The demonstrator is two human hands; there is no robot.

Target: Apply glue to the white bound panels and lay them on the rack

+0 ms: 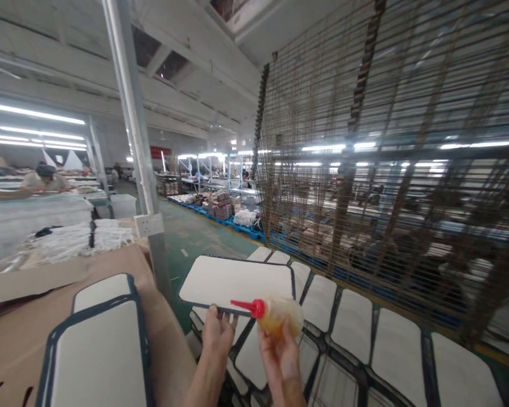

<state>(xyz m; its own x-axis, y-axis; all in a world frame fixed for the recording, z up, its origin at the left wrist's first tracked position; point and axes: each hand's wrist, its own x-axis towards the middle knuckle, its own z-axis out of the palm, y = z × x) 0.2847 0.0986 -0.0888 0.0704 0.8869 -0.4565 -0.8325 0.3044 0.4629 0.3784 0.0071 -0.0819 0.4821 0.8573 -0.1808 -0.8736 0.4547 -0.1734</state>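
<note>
My left hand (pixel 218 330) grips the near edge of a cream panel (pixel 237 278) with a dark border, thumb on top and fingers beneath. The panel is held up in front of me, tilted. In my right hand (pixel 282 350) is a squeeze bottle (pixel 282 316) with a red cap and a long red nozzle, amber liquid inside. Its nozzle points left, over the panel's near edge; whether the tip touches the panel I cannot tell. Two similar panels (pixel 99 356) lie overlapping on the brown-covered table at my left.
Rows of similar cream panels (pixel 352 322) lie at the lower right, in front of a tall wire rack (pixel 343 169). A metal post with a socket box (pixel 149 225) rises beside the brown table (pixel 163 328). White bundles (pixel 68 240) lie behind it. A person (pixel 46 178) works far left.
</note>
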